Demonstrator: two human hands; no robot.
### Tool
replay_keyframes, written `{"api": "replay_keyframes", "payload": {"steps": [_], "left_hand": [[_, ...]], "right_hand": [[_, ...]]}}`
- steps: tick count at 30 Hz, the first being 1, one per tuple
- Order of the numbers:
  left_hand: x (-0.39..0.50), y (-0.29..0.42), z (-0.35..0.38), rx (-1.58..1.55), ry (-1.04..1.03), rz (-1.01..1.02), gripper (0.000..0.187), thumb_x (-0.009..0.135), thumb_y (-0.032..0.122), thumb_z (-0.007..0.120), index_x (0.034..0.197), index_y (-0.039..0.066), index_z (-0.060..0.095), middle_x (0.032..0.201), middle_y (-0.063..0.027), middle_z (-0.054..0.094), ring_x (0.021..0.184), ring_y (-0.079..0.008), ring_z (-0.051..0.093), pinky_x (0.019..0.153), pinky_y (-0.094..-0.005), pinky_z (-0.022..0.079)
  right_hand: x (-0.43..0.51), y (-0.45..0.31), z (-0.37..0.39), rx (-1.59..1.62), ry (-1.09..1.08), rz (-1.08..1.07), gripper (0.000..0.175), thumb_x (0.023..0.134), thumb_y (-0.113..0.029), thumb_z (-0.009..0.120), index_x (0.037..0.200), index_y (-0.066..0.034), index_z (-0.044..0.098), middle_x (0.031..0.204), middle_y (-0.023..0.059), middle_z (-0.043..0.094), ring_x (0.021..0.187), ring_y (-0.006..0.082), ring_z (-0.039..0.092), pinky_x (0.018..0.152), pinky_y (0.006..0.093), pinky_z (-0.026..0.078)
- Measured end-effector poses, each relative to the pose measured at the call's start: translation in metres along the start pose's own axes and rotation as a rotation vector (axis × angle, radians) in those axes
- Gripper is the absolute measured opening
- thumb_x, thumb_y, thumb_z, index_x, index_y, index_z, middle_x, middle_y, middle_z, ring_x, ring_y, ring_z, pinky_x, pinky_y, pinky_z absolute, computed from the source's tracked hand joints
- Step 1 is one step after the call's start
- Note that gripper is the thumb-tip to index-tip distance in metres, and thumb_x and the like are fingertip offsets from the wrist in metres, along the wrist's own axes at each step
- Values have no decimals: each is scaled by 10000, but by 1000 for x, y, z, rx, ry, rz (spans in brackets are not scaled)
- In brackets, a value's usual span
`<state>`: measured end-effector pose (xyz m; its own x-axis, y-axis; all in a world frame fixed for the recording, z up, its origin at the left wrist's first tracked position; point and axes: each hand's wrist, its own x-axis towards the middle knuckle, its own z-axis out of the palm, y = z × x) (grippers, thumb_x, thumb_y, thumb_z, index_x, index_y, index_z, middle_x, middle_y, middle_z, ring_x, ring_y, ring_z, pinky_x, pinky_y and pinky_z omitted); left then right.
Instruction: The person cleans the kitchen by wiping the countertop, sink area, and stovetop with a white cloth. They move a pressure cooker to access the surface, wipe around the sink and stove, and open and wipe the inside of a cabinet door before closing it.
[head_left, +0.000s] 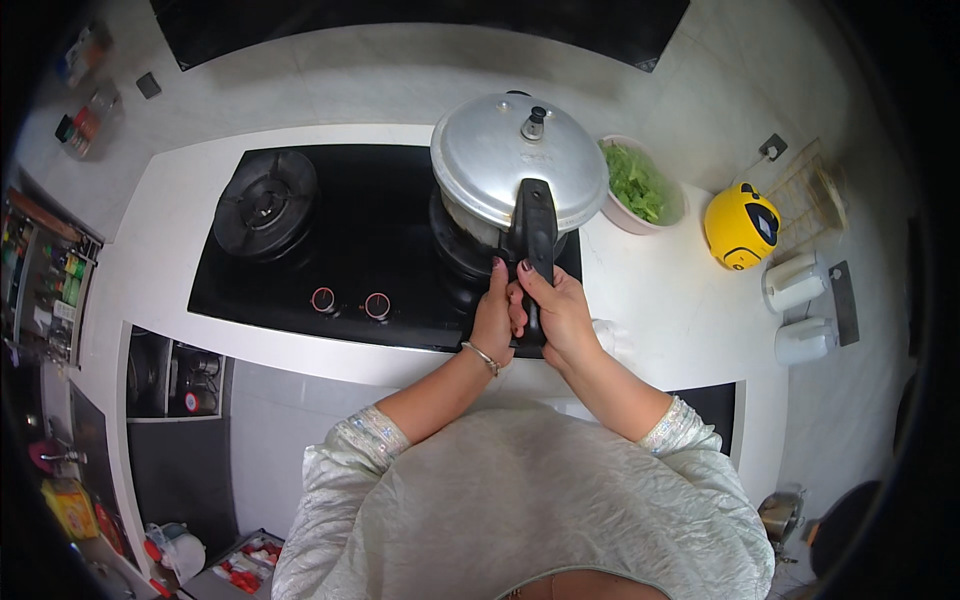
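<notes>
A silver pressure cooker (480, 154) with its lid on sits over the right burner (450, 244) of the black gas hob (367, 202). On top of the lid stands a black-capped pressure valve (534, 124). The long black handle (534, 217) points towards me. My left hand (495, 319) grips it from the left side, thumb upward. From the right, my right hand (566, 307) is wrapped around the same handle, its thumb lying along the top. The pot's lower handle is mostly hidden by the upper one and my fingers.
A bowl of green leaves (637, 184) stands right of the cooker. Farther right are a yellow appliance (742, 225), a wire rack (806, 199) and two white electric-kettle-like vessels (795, 281). The left burner (266, 206) holds no pot. A dark range hood (420, 22) hangs above.
</notes>
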<state>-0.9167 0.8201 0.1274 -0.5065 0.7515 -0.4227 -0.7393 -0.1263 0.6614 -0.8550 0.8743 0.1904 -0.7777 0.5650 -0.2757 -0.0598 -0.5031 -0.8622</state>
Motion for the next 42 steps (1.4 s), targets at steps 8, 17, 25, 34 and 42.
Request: {"api": "replay_keyframes", "payload": {"steps": [8, 17, 25, 34, 42], "left_hand": [[6, -11, -3, -430, -68, 60, 269, 908, 423, 460, 743, 212, 482, 476, 123, 330, 396, -3, 310, 423, -146, 322], [-10, -7, -46, -55, 136, 55, 306, 926, 348, 438, 929, 76, 578, 787, -33, 618, 681, -145, 593, 609, -279, 495], [-112, 5, -142, -81, 518, 175, 172, 909, 203, 469, 857, 64, 556, 741, -22, 575, 625, -119, 547, 574, -258, 476], [-191, 14, -204, -128, 570, 303, 128, 898, 154, 480, 838, 56, 535, 715, -36, 570, 589, -132, 550, 543, -252, 479], [-284, 40, -315, -172, 607, 331, 120, 895, 158, 500, 854, 56, 547, 727, -29, 580, 599, -122, 554, 542, -249, 478]], "right_hand": [[5, 17, 7, -112, 133, -117, 205, 876, -184, 564, 835, -3, 476, 617, 31, 537, 483, 81, 474, 440, 212, 384], [-4, -34, -110, -434, 39, -287, 247, 924, -154, 460, 1060, 33, 546, 873, 124, 623, 741, 180, 617, 675, 276, 494], [-46, 97, -251, -1912, -41, -428, 529, 760, -189, 624, 1265, -163, 470, 1410, 119, 295, 1308, 340, 247, 1020, 564, 191], [53, 125, -285, -955, 659, -270, 341, 886, -160, 465, 1170, 27, 492, 1199, 230, 495, 1148, 382, 438, 990, 383, 332], [62, 224, -77, -2014, 457, -537, 531, 864, -343, 461, 1362, -213, 329, 1391, 134, 326, 1282, 376, 267, 991, 561, 228]]}}
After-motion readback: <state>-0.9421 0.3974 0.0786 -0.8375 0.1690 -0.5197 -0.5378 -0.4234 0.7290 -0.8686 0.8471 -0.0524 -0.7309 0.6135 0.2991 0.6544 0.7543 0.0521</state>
